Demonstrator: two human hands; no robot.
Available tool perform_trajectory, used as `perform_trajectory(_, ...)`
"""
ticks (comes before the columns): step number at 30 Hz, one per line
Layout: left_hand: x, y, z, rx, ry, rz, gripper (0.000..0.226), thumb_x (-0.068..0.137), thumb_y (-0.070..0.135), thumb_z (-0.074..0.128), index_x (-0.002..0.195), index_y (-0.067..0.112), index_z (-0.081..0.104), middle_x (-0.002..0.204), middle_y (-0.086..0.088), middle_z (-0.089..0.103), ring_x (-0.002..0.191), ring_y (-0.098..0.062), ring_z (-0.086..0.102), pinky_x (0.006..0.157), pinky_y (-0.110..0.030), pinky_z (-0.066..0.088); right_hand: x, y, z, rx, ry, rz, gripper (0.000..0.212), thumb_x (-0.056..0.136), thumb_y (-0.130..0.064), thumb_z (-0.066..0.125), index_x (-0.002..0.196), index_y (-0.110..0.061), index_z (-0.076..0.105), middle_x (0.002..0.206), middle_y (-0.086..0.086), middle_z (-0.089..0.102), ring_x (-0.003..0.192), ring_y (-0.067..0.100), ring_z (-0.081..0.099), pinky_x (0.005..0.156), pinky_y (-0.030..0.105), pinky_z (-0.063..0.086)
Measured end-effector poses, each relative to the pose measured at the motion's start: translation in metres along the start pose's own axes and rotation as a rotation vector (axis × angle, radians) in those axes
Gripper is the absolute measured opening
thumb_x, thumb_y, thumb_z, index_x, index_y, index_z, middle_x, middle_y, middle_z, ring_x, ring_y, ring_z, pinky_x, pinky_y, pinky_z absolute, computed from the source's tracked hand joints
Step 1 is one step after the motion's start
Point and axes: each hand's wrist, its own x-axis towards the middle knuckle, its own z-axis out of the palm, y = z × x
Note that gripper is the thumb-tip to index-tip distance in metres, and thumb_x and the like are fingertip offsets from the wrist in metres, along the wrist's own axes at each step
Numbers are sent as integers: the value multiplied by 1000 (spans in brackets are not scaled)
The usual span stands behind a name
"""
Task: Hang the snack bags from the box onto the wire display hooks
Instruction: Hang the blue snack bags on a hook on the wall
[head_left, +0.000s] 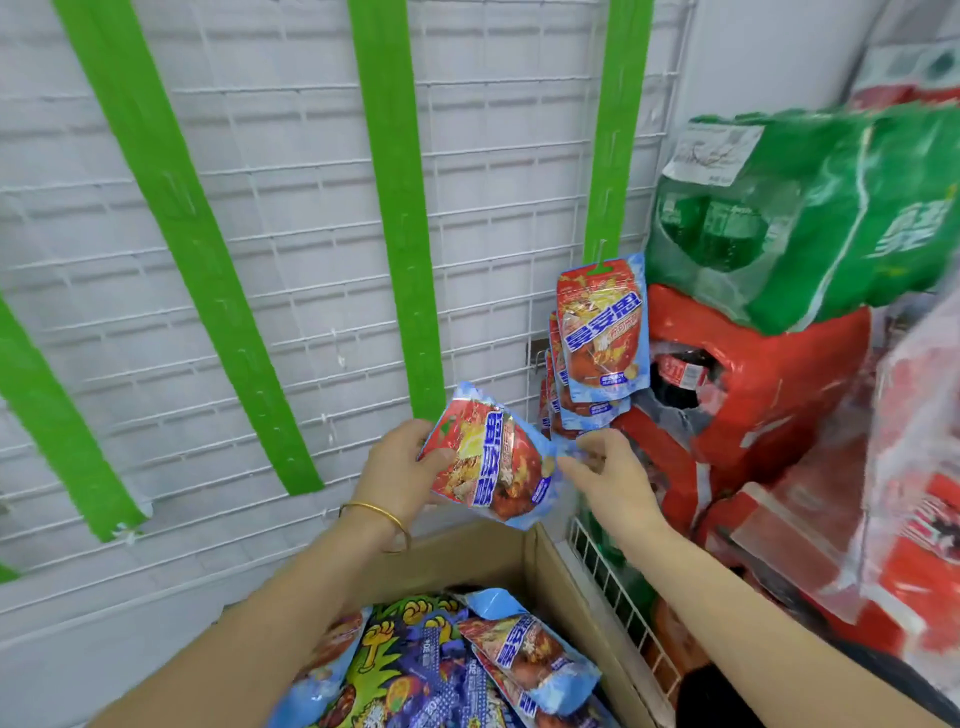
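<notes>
My left hand (402, 470) grips a small stack of red and blue snack bags (493, 462), tilted, in front of the white wire grid (291, 218). My right hand (608, 473) pinches the lower right corner of that same stack. Several identical bags (597, 343) hang on the green strip (618, 130) and a hook at the grid's right side, just above my right hand. The cardboard box (566, 582) below holds more snack bags (524, 654), red-blue ones and colourful purple ones.
Two more green strips (395, 208) run down the grid with nothing on them. Shrink-wrapped packs of green bottles (810, 208) and red bottles (753, 374) are stacked at the right, close to the hanging bags. A white wire basket edge (618, 587) borders the box.
</notes>
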Motion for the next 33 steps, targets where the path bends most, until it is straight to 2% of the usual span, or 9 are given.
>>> perform_trajectory(3,17,37,7,307,-110,243,13,79,20,62,89,13,58,82,-9,57,81,-31,59,75,-37,49,12,-29,-13,7,-40,-266,47,89,-22,60,133,-15,44,126,-9,47,117,4,42,98,23,36)
perform_trajectory(7,42,93,24,525,-139,448,6,85,15,59,90,13,59,80,-1,53,83,-23,55,69,-30,38,33,-66,-30,129,-51,-367,27,87,-22,62,111,-12,57,106,4,64,100,20,60,91,39,49)
perform_trajectory(12,85,155,42,250,-198,373,16,83,25,63,91,12,59,88,-8,59,84,-19,55,78,-34,47,66,-92,-68,239,162,-421,7,87,-7,60,93,-3,59,79,-3,57,70,-1,51,67,18,43)
perform_trajectory(17,134,205,60,7,83,309,31,88,20,57,112,0,56,111,-21,61,103,-31,60,92,-48,49,94,-110,-84,252,345,-376,28,91,-17,57,116,-6,56,98,-8,53,95,7,48,78,14,32)
perform_trajectory(19,144,217,66,-53,82,308,28,87,24,58,99,-1,62,102,-24,66,96,-35,64,89,-50,50,103,-118,-85,278,372,-369,28,92,-18,55,117,-6,56,92,-13,50,96,9,48,78,15,31)
perform_trajectory(22,153,229,71,-57,55,254,52,74,45,56,84,-6,65,89,-28,68,79,-35,66,83,-46,53,113,-131,-82,251,432,-370,30,93,-18,53,117,0,56,99,3,56,99,19,52,81,25,35)
perform_trajectory(28,158,243,73,84,30,195,34,90,35,53,68,9,58,62,-4,56,57,-17,53,53,-23,41,137,-151,-81,200,514,-388,20,94,-22,51,103,-5,57,87,1,53,83,18,48,75,35,39)
perform_trajectory(31,160,243,73,55,14,173,31,90,36,53,75,10,58,62,0,56,53,-10,51,42,-13,39,143,-156,-80,168,512,-366,22,95,-23,49,101,-3,55,85,3,53,81,22,50,74,38,42)
perform_trajectory(33,159,244,73,33,12,165,29,89,37,54,79,10,61,64,-1,58,55,-12,54,49,-18,42,145,-156,-80,149,502,-357,21,95,-23,48,95,-3,54,80,3,52,75,21,48,68,37,40)
